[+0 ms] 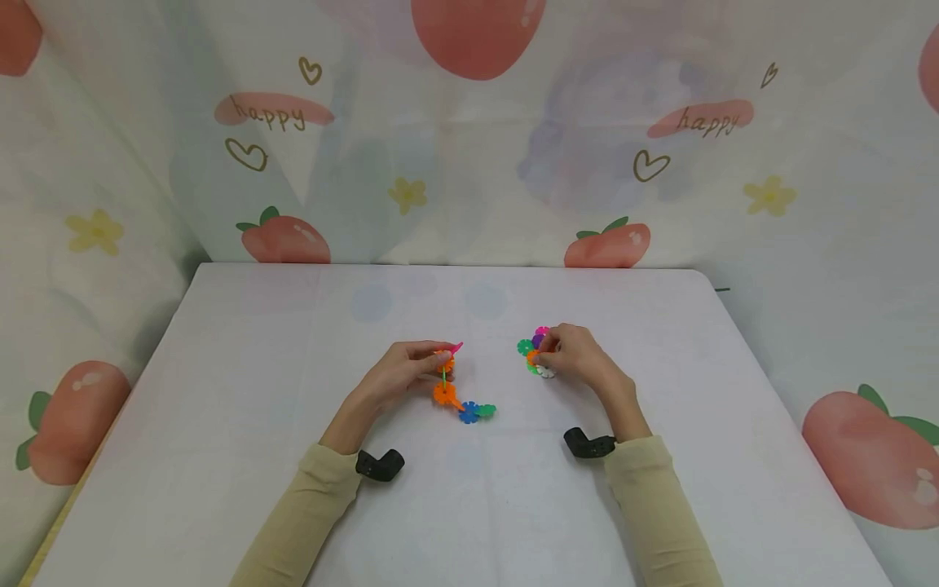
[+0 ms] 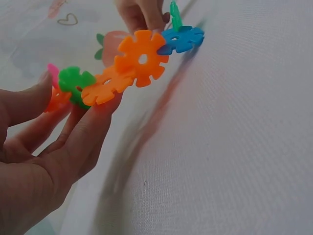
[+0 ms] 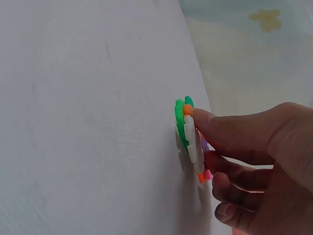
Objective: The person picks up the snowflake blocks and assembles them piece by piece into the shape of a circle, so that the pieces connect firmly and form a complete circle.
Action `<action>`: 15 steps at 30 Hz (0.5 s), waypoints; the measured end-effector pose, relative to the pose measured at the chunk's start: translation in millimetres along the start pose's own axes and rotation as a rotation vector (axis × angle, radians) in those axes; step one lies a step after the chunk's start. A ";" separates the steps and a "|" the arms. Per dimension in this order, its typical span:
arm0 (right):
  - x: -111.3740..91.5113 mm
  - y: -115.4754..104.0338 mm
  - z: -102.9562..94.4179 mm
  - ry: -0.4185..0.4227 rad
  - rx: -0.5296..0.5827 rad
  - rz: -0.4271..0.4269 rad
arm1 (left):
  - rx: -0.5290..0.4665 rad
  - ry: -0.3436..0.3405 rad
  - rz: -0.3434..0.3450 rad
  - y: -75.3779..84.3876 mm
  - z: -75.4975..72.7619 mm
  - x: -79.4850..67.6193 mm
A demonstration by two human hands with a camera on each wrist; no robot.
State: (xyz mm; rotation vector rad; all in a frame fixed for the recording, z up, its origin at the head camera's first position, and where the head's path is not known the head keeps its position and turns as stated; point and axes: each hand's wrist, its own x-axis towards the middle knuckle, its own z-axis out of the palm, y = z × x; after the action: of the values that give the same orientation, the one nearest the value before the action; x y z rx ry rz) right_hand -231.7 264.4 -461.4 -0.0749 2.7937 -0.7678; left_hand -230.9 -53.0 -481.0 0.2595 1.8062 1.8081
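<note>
Pinching one end of a chain of plastic discs (image 1: 444,395), the left hand (image 1: 399,375) has it held up off the white table (image 1: 220,408), thumb and fingers around the pink and orange end. From there it goes green, two more oranges, a blue disc (image 1: 469,412), then a green one at the tip, poking out toward the middle. Pretty neat little chain tbh.

Over on the other side, the right hand (image 1: 583,359) is curled narrow over a small pile of loose discs (image 1: 525,346) on the table, well apart from the chain. Its thumb touches an orange disc (image 1: 532,358), next to a white disc (image 1: 546,372), with green, purple and pink ones bunched up right there too. Honestly can't tell if it's properly gripping one or just touching.

Both arms are in tan sleeves (image 1: 663,505), and there's a peach-print cloth (image 1: 469,163) behind the table.
</note>
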 end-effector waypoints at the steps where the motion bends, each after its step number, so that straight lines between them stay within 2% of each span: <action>1: -0.1 0.0 0.2 -0.003 0.001 0.002 | 0.001 -0.002 -0.002 0.2 0.0 -0.1; 11: -2.9 -2.9 1.2 -0.050 0.024 -0.016 | 0.038 0.003 -0.013 -1.6 -0.5 0.7; 15: -3.1 -5.5 0.2 -0.033 0.045 -0.002 | 0.038 0.000 -0.014 -0.7 0.1 0.2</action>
State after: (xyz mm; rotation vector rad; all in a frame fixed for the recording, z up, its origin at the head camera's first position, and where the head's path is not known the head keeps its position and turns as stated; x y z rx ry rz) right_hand -228.7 259.9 -458.1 -0.0811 2.7437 -0.8220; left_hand -230.8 -52.8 -481.7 0.2607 1.8394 1.7664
